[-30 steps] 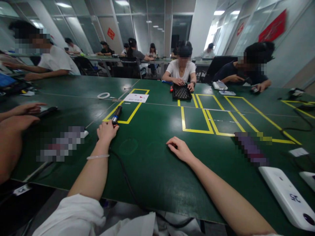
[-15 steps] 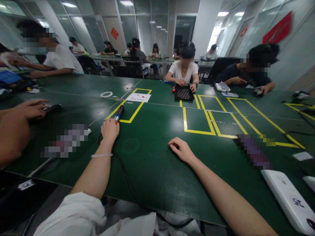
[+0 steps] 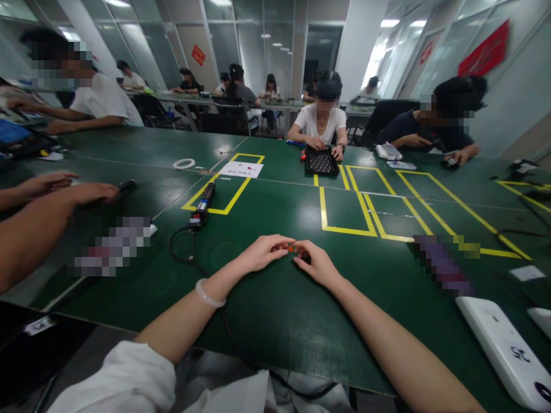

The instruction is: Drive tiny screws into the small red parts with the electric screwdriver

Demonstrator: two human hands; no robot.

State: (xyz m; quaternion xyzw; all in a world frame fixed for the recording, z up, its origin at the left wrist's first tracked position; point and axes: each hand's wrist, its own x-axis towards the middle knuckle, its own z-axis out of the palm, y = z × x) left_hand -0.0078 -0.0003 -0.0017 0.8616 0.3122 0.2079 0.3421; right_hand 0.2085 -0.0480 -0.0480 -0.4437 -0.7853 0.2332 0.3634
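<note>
My left hand (image 3: pixel 266 252) is in the middle of the green table, its curled fingers around a small dark and orange object (image 3: pixel 291 249) too small to make out. From the other side, my right hand (image 3: pixel 317 263) has its bent fingers closed at the same object, the fingertips of both hands nearly meeting. A black and silver tool with a blue band (image 3: pixel 205 201) lies inside a yellow taped rectangle to the left. Its black cable (image 3: pixel 174 235) curves down toward the table's near edge.
A white sheet (image 3: pixel 241 169) and a white tape ring (image 3: pixel 183 164) lie behind the tool. Across the table a person handles a black tray (image 3: pixel 322 163). A white device (image 3: pixel 503 350) sits at right. Another person's hand (image 3: pixel 94 193) reaches in from the left.
My left hand has let go of the tool and moved right to meet my right hand. The other person's arm at left has reached further in. My right hand has barely moved.
</note>
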